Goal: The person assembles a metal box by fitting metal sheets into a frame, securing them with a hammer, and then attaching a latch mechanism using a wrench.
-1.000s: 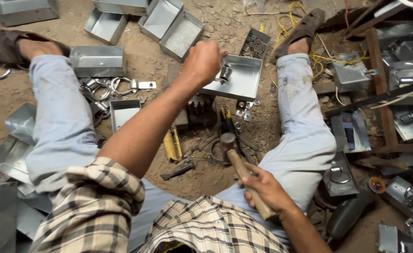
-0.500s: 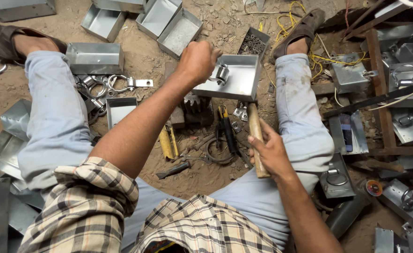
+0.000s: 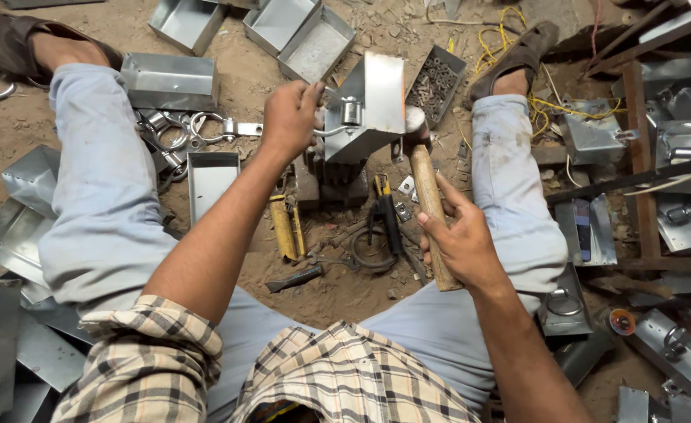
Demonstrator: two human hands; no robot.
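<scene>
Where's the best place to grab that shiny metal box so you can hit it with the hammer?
Probably the grip is best on the left edge of the open shiny sheet-metal box, coming from the left, as the left hand does. The box stands tilted with its flat wall up, and the wooden-handled hammer in the right hand meets its right side, so fingers stay clear.

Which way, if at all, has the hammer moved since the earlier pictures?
Yes. The hammer in the right hand has swung up and forward, from over the right thigh to the metal box, against the fixed tray of screws.
</scene>
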